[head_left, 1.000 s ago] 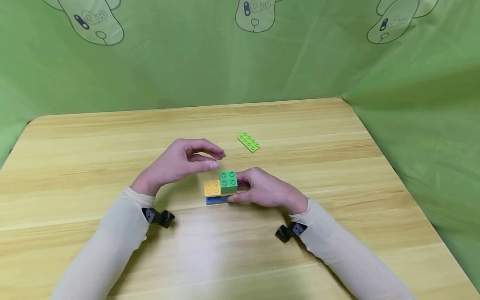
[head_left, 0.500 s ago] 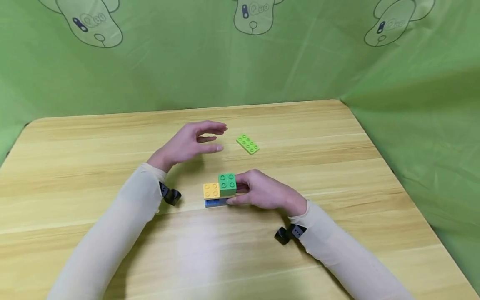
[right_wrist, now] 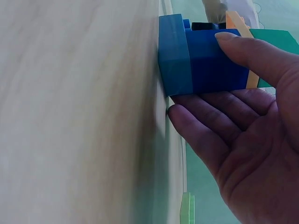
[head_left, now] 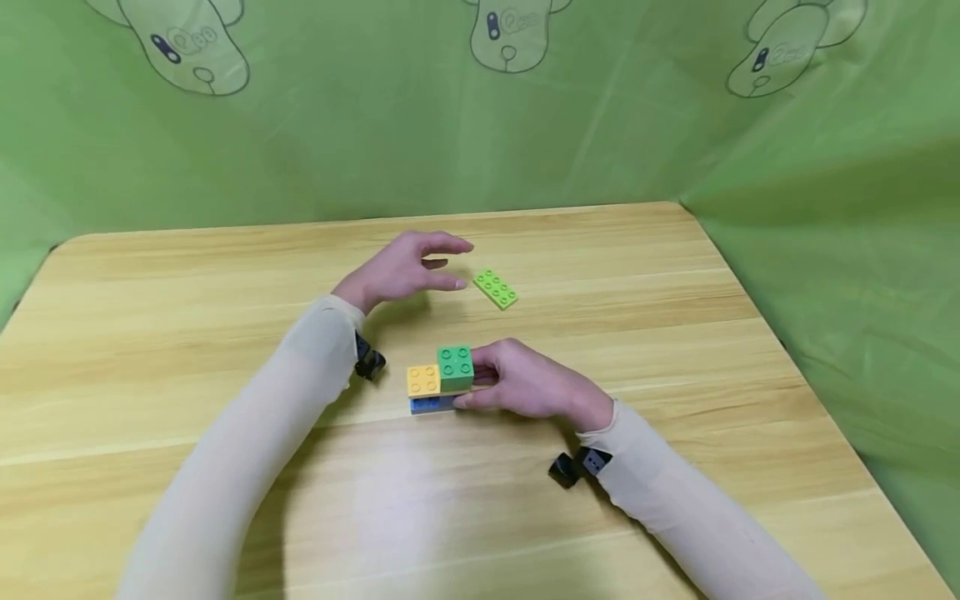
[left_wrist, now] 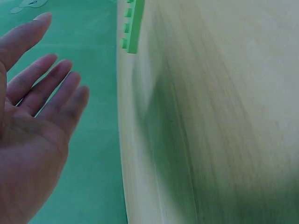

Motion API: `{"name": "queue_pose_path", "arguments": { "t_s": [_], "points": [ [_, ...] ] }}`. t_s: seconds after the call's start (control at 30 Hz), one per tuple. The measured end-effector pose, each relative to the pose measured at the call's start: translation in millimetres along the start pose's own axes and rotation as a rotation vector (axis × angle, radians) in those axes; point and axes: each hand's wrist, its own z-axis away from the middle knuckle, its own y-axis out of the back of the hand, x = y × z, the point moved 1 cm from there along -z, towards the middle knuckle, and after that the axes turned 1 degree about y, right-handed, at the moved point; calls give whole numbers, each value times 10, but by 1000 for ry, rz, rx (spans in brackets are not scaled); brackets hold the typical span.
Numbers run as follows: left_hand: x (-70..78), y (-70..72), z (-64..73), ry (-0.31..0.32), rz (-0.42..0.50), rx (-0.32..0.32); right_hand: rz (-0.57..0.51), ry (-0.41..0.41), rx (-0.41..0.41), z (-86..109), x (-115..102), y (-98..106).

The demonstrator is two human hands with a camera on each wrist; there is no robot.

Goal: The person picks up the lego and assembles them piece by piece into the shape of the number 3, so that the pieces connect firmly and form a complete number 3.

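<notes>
My right hand (head_left: 536,379) grips a small stack of toy building bricks in the middle of the table. In the right wrist view its thumb lies on a dark blue brick (right_wrist: 215,60), with the fingers along the far side. A lighter blue brick (right_wrist: 175,56) forms the bottom. Over the dark blue one comes a yellow-orange plate (head_left: 423,380), topped at its right end by a green brick (head_left: 455,368). Farther back, my left hand (head_left: 405,268) hovers with thumb and fingers apart, holding nothing. Just right of its fingertips lies a lime-green studded plate (head_left: 496,289), seen edge-on in the left wrist view.
The wooden table (head_left: 637,333) has its back edge a little behind the left hand. Green cloth (head_left: 360,142) with printed cartoon heads hangs behind it and along the right side. Small black devices (head_left: 369,358) are strapped at both sleeves.
My left hand has moved away from the brick stack, back and to the right, up to the lime-green plate, its fingers spreading. The right hand and the stack have stayed put.
</notes>
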Motion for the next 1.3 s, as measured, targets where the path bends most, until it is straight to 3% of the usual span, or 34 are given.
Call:
{"name": "queue_pose_path", "arguments": {
  "t_s": [0.1, 0.4, 0.67, 1.07, 1.3],
  "points": [
    [-9, -12, -66, 9, -37, -17, 13, -5, 3, 9, -1, 8],
    [-91, -92, -251, 41, -2, -36, 11, -10, -10, 2, -7, 14],
    [-92, -180, -330, 55, -25, -56, 5, -14, -9, 4, -4, 5],
    [-77, -251, -484, 77, -208, -99, 11, -13, -10, 7, 1, 4],
    [-94, -271, -535, 102, -253, -109, 12, -14, -7, 11, -7, 8]
  ]
}}
